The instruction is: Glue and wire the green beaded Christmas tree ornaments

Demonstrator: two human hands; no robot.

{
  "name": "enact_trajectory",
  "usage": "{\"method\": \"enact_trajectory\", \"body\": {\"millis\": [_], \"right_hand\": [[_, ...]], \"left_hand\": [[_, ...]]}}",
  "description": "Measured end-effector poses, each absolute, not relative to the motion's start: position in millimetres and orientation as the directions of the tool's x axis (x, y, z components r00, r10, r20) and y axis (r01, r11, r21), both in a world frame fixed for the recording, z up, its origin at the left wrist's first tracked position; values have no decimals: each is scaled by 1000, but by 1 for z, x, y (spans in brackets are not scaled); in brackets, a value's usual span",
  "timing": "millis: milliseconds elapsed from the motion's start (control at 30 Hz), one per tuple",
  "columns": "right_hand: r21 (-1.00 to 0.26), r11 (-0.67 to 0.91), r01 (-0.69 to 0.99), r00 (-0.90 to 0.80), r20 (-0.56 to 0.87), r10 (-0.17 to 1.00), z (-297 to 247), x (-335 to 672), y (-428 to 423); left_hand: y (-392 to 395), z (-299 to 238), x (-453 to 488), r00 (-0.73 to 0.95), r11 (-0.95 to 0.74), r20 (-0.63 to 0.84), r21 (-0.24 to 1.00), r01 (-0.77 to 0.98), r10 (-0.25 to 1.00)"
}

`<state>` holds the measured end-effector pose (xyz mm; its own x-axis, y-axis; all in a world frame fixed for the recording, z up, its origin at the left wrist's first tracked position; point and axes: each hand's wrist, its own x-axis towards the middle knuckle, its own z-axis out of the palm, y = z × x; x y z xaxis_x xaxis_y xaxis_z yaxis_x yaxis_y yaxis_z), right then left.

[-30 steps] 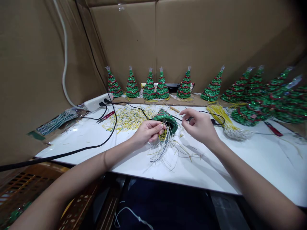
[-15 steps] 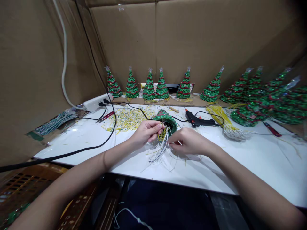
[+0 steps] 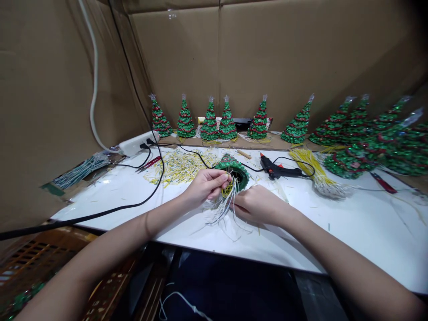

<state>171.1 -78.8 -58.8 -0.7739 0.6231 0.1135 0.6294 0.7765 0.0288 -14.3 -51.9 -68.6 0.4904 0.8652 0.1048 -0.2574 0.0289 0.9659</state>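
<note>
A small green Christmas tree [image 3: 241, 173] lies on its side on the white table, its hollow base facing me. Out of the base spills a bundle of white and yellow wires [image 3: 222, 210]. At the left rim of the base, my left hand [image 3: 209, 184] is closed, thumb and forefinger pinching wires. My right hand [image 3: 252, 204] is closed on the right side of the bundle, fingers at the white wires; the fingertips are partly hidden behind the hand.
A black glue gun [image 3: 281, 169] lies right of the tree, beside a yellow-and-white wire bundle [image 3: 317, 176]. Wire clippings [image 3: 183, 165] are heaped at the left, near red-handled pliers [image 3: 149, 163]. A power strip [image 3: 138, 143] and black cord [image 3: 127, 206] are farther left. Finished-looking trees [image 3: 259, 120] line the back.
My right hand has shifted slightly down and left along the white wires. My left hand keeps its pinch at the base. The whole view has moved slightly.
</note>
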Motion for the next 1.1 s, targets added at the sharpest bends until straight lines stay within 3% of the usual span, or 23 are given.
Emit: {"method": "enact_trajectory", "body": {"millis": [100,600,700,833,933,1100], "right_hand": [[58,765,642,-765,118,633,-59,170,-79],[-50,749,661,-733,170,658,-39,192,-73],[-147,746,649,-703,257,663,-34,198,-71],[-406,709,576,-595,387,705,-32,201,-67],[-495,723,482,-580,439,687,-33,199,-66],[-605,711,359,-719,307,624,-32,194,-70]], "left_hand": [[-52,-69,-15,493,25,105,968,-249,864],[-51,-68,-17,486,16,103,972,-235,868],[-51,-68,-17,484,16,107,970,-242,869],[-50,-68,-17,482,10,118,967,-254,868],[-50,-68,-17,479,5,120,968,-250,869],[-50,-67,-18,484,-9,125,972,-234,866]]}}
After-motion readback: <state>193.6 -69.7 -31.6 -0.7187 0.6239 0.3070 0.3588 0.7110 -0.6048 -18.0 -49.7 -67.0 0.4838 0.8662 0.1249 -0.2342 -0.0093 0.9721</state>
